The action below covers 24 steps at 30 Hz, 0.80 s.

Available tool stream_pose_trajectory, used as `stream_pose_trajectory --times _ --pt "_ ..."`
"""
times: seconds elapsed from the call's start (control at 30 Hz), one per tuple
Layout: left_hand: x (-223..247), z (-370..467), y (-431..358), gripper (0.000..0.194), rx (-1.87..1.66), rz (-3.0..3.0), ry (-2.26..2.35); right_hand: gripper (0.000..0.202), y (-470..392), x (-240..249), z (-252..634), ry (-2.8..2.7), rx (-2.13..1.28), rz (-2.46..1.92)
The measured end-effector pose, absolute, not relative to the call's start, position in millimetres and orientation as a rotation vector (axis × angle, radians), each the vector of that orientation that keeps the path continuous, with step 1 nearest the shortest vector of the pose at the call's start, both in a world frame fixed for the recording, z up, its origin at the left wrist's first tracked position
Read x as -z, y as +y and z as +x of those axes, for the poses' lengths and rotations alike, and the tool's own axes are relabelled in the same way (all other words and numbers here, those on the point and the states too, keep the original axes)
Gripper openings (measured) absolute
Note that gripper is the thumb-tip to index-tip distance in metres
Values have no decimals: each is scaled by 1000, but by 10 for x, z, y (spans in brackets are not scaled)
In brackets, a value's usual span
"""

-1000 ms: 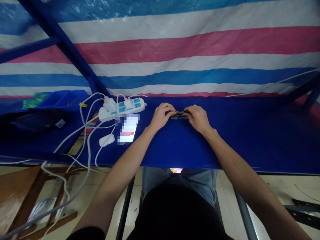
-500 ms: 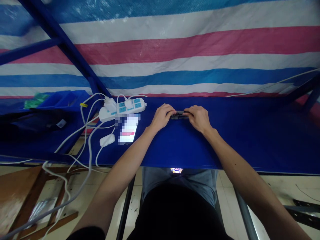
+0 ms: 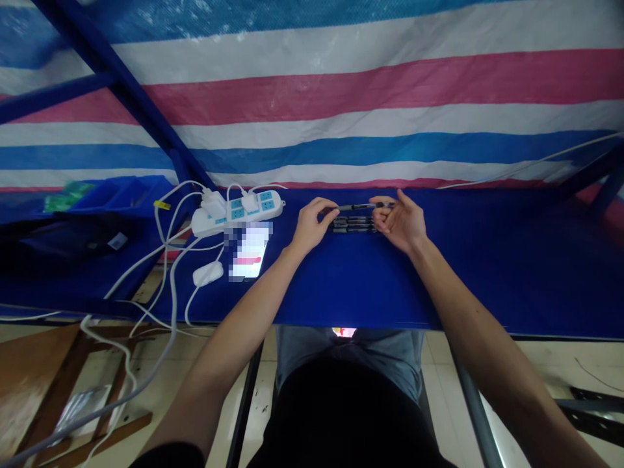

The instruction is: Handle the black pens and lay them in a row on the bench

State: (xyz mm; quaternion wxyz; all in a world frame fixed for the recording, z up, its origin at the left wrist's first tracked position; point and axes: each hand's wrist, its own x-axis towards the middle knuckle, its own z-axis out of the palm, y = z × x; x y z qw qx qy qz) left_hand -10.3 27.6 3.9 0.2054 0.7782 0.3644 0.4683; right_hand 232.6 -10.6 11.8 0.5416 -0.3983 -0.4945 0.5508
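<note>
Between my hands a dark pen with a clear barrel [image 3: 361, 207] is held roughly level, just beyond several similar pens [image 3: 353, 225] lying side by side on the blue table [image 3: 351, 279]. My left hand [image 3: 312, 224] pinches the pen's left end between thumb and fingers. At its right end, my right hand [image 3: 400, 222] is turned palm up, with curled fingers around the pen and the thumb raised. The right ends of the lying pens are partly hidden by my right fingers.
Left of my hands are a white power strip [image 3: 238, 213] with plugs, a lit phone [image 3: 251, 252] and a white adapter [image 3: 208, 273]. White cables run over the table's left part. Blue bins [image 3: 121, 193] stand farther left. Striped sheeting [image 3: 361, 91] hangs behind.
One pen is now up off the others, between both hands. My right hand has rolled from palm down to palm up and shifted slightly right, uncovering more of the lying pens.
</note>
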Motion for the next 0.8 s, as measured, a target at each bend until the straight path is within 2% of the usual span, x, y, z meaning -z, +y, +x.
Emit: stream_pose_trajectory --times 0.17,0.6,0.8 --pt "-13 -106 283 6 -1228 2245 963 56 -108 -83 2337 -1195 -1281 -956" --pt "-1 -115 289 7 -1247 2271 1031 61 -68 -48 2381 -1203 -1210 -969" --pt "36 -164 357 17 -1213 2180 1236 26 63 150 2413 -1317 -722 -1192"
